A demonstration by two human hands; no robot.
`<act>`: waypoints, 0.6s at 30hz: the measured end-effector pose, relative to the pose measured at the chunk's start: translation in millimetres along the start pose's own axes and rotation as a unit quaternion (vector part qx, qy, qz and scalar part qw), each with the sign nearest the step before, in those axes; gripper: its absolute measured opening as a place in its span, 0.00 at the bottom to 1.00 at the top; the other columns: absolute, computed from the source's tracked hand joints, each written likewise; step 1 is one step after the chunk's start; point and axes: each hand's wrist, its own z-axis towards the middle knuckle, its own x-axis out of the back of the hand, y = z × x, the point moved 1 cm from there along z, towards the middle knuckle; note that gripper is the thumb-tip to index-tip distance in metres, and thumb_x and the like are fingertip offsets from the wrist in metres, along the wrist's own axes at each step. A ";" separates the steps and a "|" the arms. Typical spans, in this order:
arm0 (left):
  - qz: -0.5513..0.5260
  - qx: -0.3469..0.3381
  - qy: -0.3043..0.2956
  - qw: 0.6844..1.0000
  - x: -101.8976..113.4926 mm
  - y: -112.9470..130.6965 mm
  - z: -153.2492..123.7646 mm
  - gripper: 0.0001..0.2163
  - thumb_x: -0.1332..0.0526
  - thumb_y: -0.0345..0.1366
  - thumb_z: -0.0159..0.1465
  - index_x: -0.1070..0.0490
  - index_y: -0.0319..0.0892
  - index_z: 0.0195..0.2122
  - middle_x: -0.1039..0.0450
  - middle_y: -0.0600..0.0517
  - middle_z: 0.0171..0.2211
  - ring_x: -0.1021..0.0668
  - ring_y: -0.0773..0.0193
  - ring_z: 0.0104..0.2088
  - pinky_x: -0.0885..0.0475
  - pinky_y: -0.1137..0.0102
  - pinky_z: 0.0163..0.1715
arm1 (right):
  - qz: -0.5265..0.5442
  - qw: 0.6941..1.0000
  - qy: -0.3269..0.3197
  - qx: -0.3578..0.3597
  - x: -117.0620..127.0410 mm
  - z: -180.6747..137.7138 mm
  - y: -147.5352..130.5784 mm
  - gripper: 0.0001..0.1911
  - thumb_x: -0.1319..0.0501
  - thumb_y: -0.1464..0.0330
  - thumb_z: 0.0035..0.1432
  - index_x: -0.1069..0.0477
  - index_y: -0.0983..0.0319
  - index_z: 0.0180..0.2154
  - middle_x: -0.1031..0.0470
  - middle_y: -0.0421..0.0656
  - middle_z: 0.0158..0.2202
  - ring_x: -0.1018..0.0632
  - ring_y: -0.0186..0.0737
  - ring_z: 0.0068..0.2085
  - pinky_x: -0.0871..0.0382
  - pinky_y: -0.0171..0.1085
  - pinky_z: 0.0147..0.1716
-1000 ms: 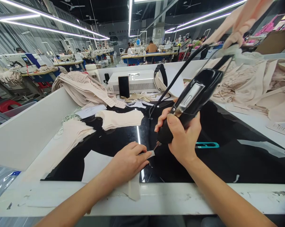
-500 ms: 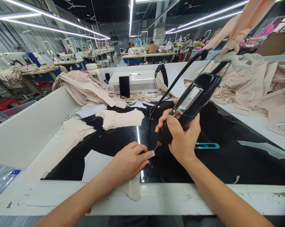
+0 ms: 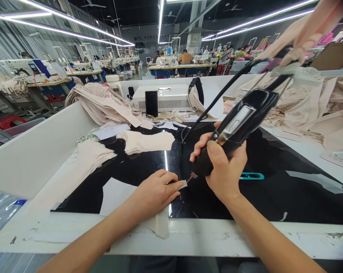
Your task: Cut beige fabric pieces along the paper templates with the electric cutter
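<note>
My right hand [image 3: 224, 167] grips a black corded hand tool [image 3: 236, 125], its metal tip [image 3: 191, 176] angled down to the end of a narrow beige fabric strip [image 3: 161, 223]. My left hand [image 3: 155, 191] lies curled on that strip, fingers pressing its end [image 3: 182, 184] against the black glossy worktop [image 3: 273, 189]. The strip runs toward me over the white table edge. The tool's cable [image 3: 213, 102] rises up and to the right.
A stack of beige fabric pieces [image 3: 148, 141] and another pile [image 3: 87, 157] lie left. Teal snips [image 3: 252, 176] rest right of my hand. A white machine box [image 3: 165, 98] with a phone [image 3: 151, 103] stands behind; beige garments [image 3: 307, 106] heap at right. People sew at distant tables.
Almost nothing differs: both hands stay at the strip's end, with the tool and my right hand shifted slightly to the right as the view moved a little.
</note>
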 end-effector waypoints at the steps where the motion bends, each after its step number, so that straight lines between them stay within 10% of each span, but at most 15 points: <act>1: 0.000 0.000 0.001 1.000 0.4 0.3 0.3 0.14 0.35 0.35 0.91 0.14 0.38 0.69 0.12 0.43 0.56 0.12 0.52 0.52 0.11 0.59 0.59 | -0.003 1.000 -0.001 -0.003 0.3 -0.9 -1.1 0.28 0.14 0.46 0.67 0.25 0.50 0.52 0.16 0.32 0.36 0.19 0.37 0.26 0.17 0.37 0.25; 18: -0.038 0.019 -0.024 0.999 2.8 -5.6 0.1 0.13 0.37 0.35 0.92 0.12 0.41 0.66 0.12 0.45 0.56 0.12 0.55 0.52 0.12 0.60 0.59 | -0.004 1.000 0.007 -0.010 0.1 -0.6 -5.2 0.31 0.12 0.44 0.64 0.24 0.50 0.51 0.16 0.31 0.35 0.19 0.36 0.25 0.16 0.37 0.24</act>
